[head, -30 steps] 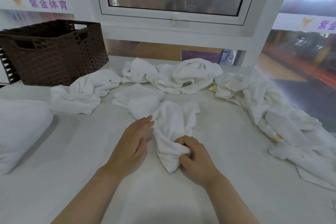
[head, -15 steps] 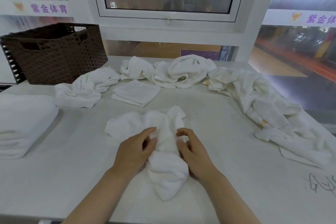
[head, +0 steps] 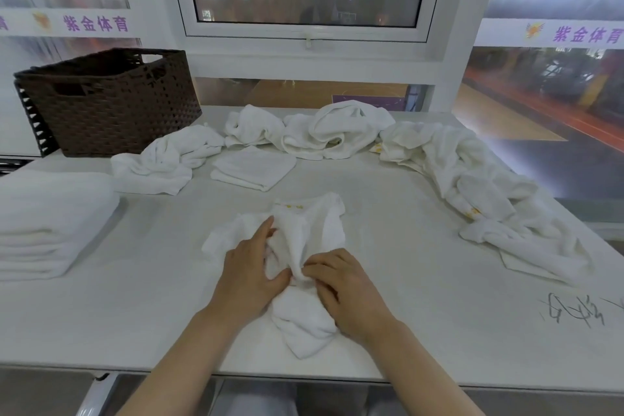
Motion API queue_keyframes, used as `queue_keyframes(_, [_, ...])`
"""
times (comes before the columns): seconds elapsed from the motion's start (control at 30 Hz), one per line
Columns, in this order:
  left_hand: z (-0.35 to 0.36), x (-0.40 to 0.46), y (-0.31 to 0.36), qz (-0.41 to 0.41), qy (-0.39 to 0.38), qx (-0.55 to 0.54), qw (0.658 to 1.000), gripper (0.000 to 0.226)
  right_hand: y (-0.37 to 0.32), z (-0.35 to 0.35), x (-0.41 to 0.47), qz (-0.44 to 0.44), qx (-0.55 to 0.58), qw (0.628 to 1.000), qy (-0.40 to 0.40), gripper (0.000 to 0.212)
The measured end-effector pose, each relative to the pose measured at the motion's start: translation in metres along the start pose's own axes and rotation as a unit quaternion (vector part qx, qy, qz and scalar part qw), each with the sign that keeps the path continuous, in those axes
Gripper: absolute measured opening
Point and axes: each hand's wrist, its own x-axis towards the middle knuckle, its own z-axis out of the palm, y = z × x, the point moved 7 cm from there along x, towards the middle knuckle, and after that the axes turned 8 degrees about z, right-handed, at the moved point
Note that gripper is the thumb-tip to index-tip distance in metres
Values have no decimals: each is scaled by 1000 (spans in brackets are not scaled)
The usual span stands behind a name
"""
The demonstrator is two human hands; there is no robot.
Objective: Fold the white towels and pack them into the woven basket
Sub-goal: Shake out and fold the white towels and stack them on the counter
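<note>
both hands work on 1 crumpled towel (head: pixel 305 248) lying on the white table (head: pixel 135 297), well in front of the woven basket (head: pixel 108 101) and off to its right, close to the table's near edge. the left hand (head: pixel 251 272) lies on the towel's left part with its fingers fairly straight, and its thumb meets the raised ridge of cloth in the middle; the right hand (head: pixel 341 284) has its fingertips curled onto that same ridge and pinches it. the likely reason for this hold is that the cloth is bunched, so 1 hand pins it down while the other hunts for an edge or corner to pull it open flat before any fold. the towel itself is white, soft and thick-looking, twisted into a long lump with a rounded end toward the person and a looser flap toward the basket side, where small yellow marks show near a hem. 1 small folded towel (head: pixel 253 167) sits to the right of the basket, set aside there probably to wait for packing. a taller folded stack (head: pixel 50 223) lies in front of the basket, at the table's left edge. loose unfolded towels (head: pixel 337 132) trail from just beside the basket's right end across the far side and down the table's right side, kept within reach. what the basket holds cannot be seen from here.
</note>
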Motion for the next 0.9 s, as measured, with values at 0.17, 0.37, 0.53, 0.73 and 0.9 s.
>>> queue_keyframes(0.17, [-6,-7,11,54,21,-17,998,67,-13,2,-6,-4,41,997,-68,18])
queue_keyframes(0.37, [-15,-17,29,139,43,13,989,31,-8,-2,-10,55,50,995,-70,17])
queue_keyframes(0.53, [-21,-26,45,197,19,-35,980,26,2,-6,-14,115,51,990,-65,45])
queue_keyframes(0.73, [-25,-21,24,110,55,-51,991,35,24,-24,-17,132,-79,986,-60,41])
queue_keyframes(0.9, [-23,-9,9,25,63,62,996,35,49,-47,-26,129,-241,962,9,50])
